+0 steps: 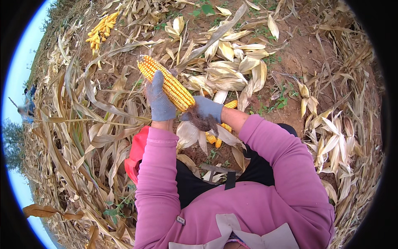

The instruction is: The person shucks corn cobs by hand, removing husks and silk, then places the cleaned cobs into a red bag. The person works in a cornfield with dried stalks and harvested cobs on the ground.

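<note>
A bare yellow corn cob (168, 85) is held up in front of me, tilted with its tip to the upper left. My left hand (161, 99), in a grey glove, is closed round its side with the thumb lying along the kernels. At the lower end my right hand (207, 110), gloved too, is closed about the base and a tuft of dark brown silk (203, 121). Its fingertips are partly hidden. Pale husk leaves (190, 133) hang below the hands. Under them, several other yellow cobs (211, 137) lie on the ground, partly covered by my right forearm and husks.
A pile of husked cobs (101, 31) lies at the far left. Stripped husks (228, 74) are heaped ahead, and more (338, 141) lie at the right. Dry stalks (78, 124) crowd the left side. Something red (137, 153) rests by my left forearm. People (28, 103) are in the distance.
</note>
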A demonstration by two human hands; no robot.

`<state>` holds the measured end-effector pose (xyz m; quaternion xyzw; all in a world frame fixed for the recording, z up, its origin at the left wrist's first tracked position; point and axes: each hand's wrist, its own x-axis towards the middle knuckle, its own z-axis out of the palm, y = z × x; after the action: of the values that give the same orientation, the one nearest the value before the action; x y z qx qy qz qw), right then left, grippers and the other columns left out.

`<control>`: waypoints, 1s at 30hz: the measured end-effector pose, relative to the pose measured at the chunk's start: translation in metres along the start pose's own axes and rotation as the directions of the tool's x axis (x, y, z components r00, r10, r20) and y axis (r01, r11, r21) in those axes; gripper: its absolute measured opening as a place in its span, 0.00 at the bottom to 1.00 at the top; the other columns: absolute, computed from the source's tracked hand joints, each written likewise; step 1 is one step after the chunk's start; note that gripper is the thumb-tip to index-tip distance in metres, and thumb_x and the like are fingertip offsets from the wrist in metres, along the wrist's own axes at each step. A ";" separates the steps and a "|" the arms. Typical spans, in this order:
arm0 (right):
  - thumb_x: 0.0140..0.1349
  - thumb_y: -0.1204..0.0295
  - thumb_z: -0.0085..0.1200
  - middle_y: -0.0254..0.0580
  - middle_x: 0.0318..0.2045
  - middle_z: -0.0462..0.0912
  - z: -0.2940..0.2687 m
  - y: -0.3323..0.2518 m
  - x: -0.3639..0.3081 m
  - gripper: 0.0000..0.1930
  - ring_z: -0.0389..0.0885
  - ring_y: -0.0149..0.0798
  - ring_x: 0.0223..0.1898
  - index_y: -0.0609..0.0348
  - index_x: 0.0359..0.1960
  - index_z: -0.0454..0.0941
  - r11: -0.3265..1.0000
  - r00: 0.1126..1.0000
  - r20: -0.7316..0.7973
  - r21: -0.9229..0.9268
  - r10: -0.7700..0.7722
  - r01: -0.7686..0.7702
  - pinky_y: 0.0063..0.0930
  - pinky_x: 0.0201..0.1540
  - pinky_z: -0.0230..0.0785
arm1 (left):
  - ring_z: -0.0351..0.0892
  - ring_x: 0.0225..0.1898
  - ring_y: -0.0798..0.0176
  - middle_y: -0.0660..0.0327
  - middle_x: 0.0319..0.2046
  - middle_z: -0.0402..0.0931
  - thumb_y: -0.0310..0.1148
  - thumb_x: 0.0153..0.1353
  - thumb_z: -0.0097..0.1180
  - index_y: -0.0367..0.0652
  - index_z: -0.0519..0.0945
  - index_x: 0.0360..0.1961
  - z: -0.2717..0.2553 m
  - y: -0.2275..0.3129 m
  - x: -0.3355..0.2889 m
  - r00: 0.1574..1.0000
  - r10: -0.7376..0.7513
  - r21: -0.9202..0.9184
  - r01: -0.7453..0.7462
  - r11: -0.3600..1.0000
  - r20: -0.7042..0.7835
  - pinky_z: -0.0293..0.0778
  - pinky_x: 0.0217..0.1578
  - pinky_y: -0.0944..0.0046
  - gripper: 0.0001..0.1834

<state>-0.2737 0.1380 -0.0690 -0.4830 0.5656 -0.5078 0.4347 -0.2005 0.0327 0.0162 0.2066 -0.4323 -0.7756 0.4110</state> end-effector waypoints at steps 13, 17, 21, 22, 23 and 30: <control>0.53 0.69 0.61 0.40 0.40 0.81 0.001 -0.005 -0.003 0.20 0.77 0.31 0.41 0.58 0.47 0.73 1.000 1.000 -0.002 0.019 0.018 -0.018 0.29 0.48 0.69 | 0.79 0.36 0.58 0.56 0.33 0.76 0.40 0.61 0.52 0.38 0.71 0.43 0.000 0.001 -0.001 0.997 0.040 0.044 -0.043 0.998 0.058 0.74 0.40 0.62 0.17; 0.54 0.71 0.60 0.38 0.40 0.81 0.000 -0.009 -0.004 0.19 0.76 0.29 0.41 0.58 0.47 0.73 0.999 1.000 0.001 -0.037 0.025 -0.025 0.28 0.48 0.69 | 0.78 0.35 0.60 0.58 0.33 0.75 0.41 0.61 0.52 0.39 0.72 0.42 0.001 0.000 -0.002 0.999 0.037 0.035 -0.037 0.999 0.021 0.74 0.39 0.63 0.16; 0.55 0.73 0.59 0.36 0.41 0.81 0.001 -0.006 -0.001 0.18 0.76 0.27 0.41 0.57 0.48 0.73 0.999 0.999 -0.004 0.007 0.036 -0.036 0.27 0.48 0.69 | 0.77 0.34 0.63 0.61 0.32 0.75 0.41 0.60 0.54 0.40 0.72 0.41 0.004 0.002 -0.004 0.999 0.042 0.024 -0.043 0.999 0.032 0.74 0.38 0.64 0.16; 0.55 0.74 0.58 0.35 0.41 0.80 0.002 -0.006 -0.001 0.17 0.76 0.27 0.41 0.57 0.48 0.73 0.999 0.999 -0.011 0.015 0.031 -0.031 0.27 0.47 0.70 | 0.77 0.34 0.63 0.60 0.32 0.75 0.42 0.60 0.54 0.39 0.71 0.42 0.003 0.002 -0.004 0.998 0.040 0.027 -0.041 0.999 0.039 0.74 0.37 0.64 0.17; 0.55 0.74 0.58 0.35 0.41 0.80 0.002 -0.006 -0.002 0.17 0.76 0.27 0.42 0.57 0.48 0.73 1.000 1.000 -0.013 0.012 0.025 -0.025 0.27 0.47 0.70 | 0.77 0.34 0.63 0.59 0.33 0.75 0.42 0.60 0.54 0.38 0.70 0.43 0.002 0.003 -0.004 0.998 0.037 0.030 -0.039 0.999 0.046 0.74 0.37 0.65 0.19; 0.54 0.74 0.58 0.36 0.43 0.81 0.001 -0.008 -0.003 0.19 0.76 0.26 0.43 0.58 0.49 0.74 0.999 0.999 -0.009 0.005 0.046 -0.046 0.26 0.49 0.69 | 0.76 0.33 0.65 0.62 0.32 0.75 0.41 0.60 0.54 0.42 0.73 0.40 0.005 0.005 -0.007 0.999 0.026 0.058 -0.027 0.998 0.021 0.74 0.37 0.65 0.15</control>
<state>-0.2713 0.1402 -0.0608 -0.4663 0.5773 -0.5013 0.4450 -0.1976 0.0395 0.0229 0.2049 -0.4616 -0.7592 0.4106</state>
